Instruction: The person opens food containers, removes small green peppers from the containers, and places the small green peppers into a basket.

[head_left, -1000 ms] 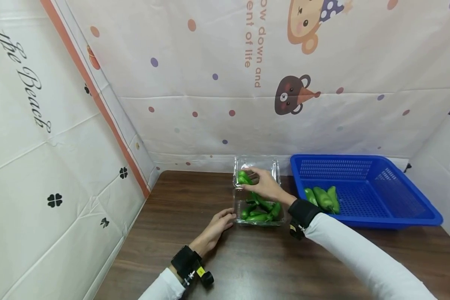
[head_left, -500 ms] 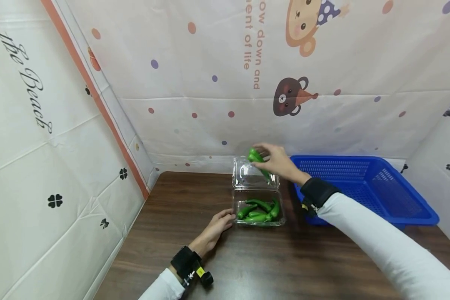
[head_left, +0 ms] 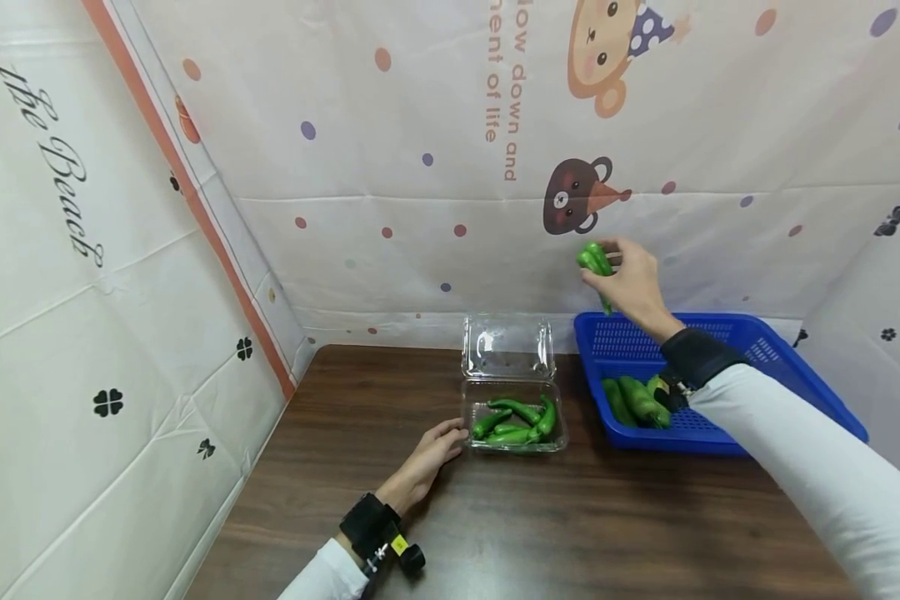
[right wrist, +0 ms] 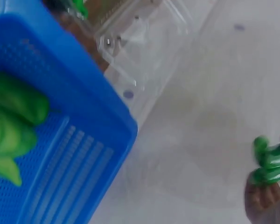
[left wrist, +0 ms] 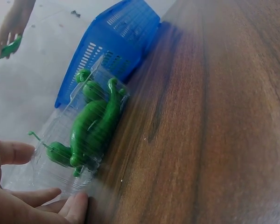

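Fingers of the right hand (head_left: 633, 283) curl round a small bunch of green peppers (head_left: 595, 260), pinching them in the air above the far left corner of the blue basket (head_left: 795, 392), the arm stretched out and raised from a white sleeve. The peppers are glossy, bright green and curved, held apart from the three more peppers lying in the basket. The left hand (head_left: 431, 454) rests on the wooden table (head_left: 345, 450), its fingers relaxed and nearly straight, tips touching the near left side of the clear clamshell box (head_left: 513, 421), whose lid stands open and whose tray holds several slim peppers.
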The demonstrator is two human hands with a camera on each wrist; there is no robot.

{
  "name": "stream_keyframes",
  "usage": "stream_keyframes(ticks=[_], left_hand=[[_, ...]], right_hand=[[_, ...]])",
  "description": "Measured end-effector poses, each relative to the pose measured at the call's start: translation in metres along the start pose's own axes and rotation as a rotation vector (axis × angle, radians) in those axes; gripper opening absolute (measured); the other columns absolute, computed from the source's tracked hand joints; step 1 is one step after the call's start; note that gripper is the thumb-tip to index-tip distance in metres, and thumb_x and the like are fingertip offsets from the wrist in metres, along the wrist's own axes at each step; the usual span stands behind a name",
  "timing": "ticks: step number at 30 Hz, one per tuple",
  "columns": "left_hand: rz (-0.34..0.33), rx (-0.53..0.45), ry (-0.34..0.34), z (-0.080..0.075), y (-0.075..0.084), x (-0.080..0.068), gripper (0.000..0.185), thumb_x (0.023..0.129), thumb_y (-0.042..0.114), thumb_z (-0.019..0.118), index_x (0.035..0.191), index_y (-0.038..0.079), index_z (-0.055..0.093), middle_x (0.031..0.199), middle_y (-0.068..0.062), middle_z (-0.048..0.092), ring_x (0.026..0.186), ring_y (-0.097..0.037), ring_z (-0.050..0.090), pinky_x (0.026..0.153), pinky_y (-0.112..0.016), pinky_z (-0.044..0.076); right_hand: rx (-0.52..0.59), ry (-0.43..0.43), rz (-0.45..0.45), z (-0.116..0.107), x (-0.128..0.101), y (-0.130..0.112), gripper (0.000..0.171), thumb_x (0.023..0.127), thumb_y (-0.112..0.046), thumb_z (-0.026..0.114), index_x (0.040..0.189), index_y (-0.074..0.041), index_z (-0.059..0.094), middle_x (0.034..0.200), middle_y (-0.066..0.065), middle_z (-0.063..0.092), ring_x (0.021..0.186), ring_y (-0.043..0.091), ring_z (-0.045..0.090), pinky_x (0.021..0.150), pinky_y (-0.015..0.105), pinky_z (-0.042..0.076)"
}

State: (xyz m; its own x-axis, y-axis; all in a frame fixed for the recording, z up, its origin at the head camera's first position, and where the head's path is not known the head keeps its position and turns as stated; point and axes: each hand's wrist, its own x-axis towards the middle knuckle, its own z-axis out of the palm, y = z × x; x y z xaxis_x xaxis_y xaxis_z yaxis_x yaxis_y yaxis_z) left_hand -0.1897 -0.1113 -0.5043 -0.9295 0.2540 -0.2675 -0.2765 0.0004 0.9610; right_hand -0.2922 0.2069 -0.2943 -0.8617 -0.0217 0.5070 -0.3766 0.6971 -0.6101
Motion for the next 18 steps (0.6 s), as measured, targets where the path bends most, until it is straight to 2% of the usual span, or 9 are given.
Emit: stream_keyframes(ticks=[3,5,10,13,15,18], left_hand=[[0.000,0.009,-0.008,-0.001,-0.001,0.001,0.061,0.103,0.023,0.054,0.153,-0.007,0.037,0.162,-0.028,0.031,0.148,-0.043,0.036,0.123,-0.053,0.039],[-0.002,0.006,-0.007,-0.001,-0.002,0.000,0.060,0.103,0.024,0.055,0.153,-0.006,0.038,0.162,-0.028,0.031,0.148,-0.043,0.036,0.123,-0.053,0.039],[-0.010,0.001,0.001,-0.002,-0.002,0.000,0.059,0.103,0.023,0.055,0.152,-0.006,0.039,0.162,-0.028,0.032,0.148,-0.043,0.036,0.123,-0.053,0.038],[-0.020,0.003,0.004,-0.001,-0.002,0.001,0.060,0.103,0.024,0.055,0.152,-0.006,0.039,0.162,-0.027,0.032,0.149,-0.043,0.036,0.123,-0.053,0.038],[-0.019,0.007,0.004,-0.001,-0.002,0.001,0.060,0.103,0.024,0.055,0.152,-0.006,0.039,0.162,-0.028,0.032,0.148,-0.043,0.036,0.123,-0.053,0.038],[-0.016,0.006,0.003,-0.001,-0.001,0.002,0.060,0.103,0.024,0.055,0.153,-0.006,0.038,0.162,-0.027,0.032,0.148,-0.043,0.037,0.123,-0.054,0.038]], right_hand=[[-0.061,-0.012,0.060,-0.014,0.001,0.010,0.051,0.090,-0.013,0.072,0.134,0.011,0.057,0.126,0.036,0.061,0.111,0.049,0.061,0.091,0.059,0.056],[-0.116,-0.057,0.103,-0.020,0.001,0.019,0.052,0.091,-0.015,0.071,0.132,0.014,0.057,0.124,0.038,0.061,0.107,0.050,0.061,0.087,0.059,0.055],[-0.268,-0.268,0.209,-0.033,-0.002,0.043,0.053,0.090,-0.021,0.072,0.118,0.022,0.062,0.109,0.041,0.065,0.091,0.049,0.064,0.073,0.054,0.059],[-0.294,-0.442,0.272,-0.036,-0.007,0.057,0.041,0.089,-0.024,0.073,0.094,0.017,0.070,0.082,0.028,0.070,0.071,0.036,0.065,0.061,0.044,0.059],[-0.261,-0.553,0.324,-0.035,-0.011,0.064,0.035,0.090,-0.023,0.072,0.074,0.008,0.067,0.064,0.013,0.064,0.059,0.023,0.059,0.056,0.035,0.056],[-0.213,-0.666,0.405,-0.028,-0.016,0.072,0.032,0.090,-0.021,0.071,0.063,-0.008,0.062,0.056,-0.004,0.053,0.054,0.011,0.052,0.054,0.029,0.054]])
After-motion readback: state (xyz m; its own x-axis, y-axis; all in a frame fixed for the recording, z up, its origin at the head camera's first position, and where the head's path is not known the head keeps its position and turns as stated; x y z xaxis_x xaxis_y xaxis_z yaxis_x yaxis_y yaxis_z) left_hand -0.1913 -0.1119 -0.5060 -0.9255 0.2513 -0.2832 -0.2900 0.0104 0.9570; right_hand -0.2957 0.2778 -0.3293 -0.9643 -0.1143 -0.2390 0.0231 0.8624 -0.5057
